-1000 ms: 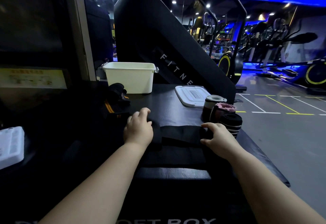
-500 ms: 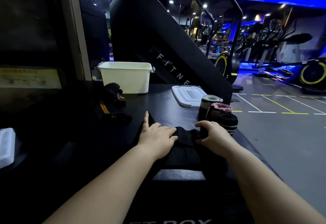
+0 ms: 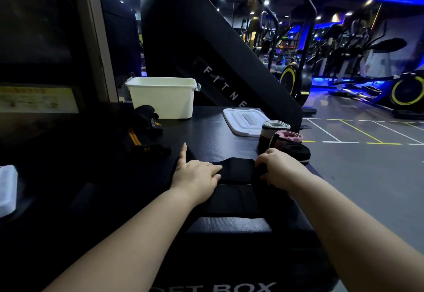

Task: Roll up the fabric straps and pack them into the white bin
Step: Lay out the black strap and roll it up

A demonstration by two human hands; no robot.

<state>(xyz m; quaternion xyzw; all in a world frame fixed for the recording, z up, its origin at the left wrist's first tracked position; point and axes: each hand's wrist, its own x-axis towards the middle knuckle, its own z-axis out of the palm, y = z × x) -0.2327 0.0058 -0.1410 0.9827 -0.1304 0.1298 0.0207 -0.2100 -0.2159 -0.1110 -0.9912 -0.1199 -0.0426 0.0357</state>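
A wide black fabric strap (image 3: 236,172) lies flat across the near part of the black soft box (image 3: 206,131). My left hand (image 3: 196,174) presses flat on its left part, fingers straight and pointing right, thumb raised. My right hand (image 3: 278,168) curls its fingers round the strap's right end, which looks partly rolled. Three rolled straps stand just behind my right hand: a grey one (image 3: 274,128), a pink one (image 3: 288,137) and a black one (image 3: 297,151). The white bin (image 3: 163,96) stands at the back left, open; its inside is hidden.
Loose black straps with orange stripes (image 3: 142,131) lie heaped left of the bin. The bin's white lid (image 3: 243,121) lies flat at the back right. Another white object (image 3: 6,188) sits at the far left edge. The box's right edge drops to the gym floor.
My left hand slid right along the strap, from its left end to near the middle, and now lies flat. My right hand curled tighter on the right end.
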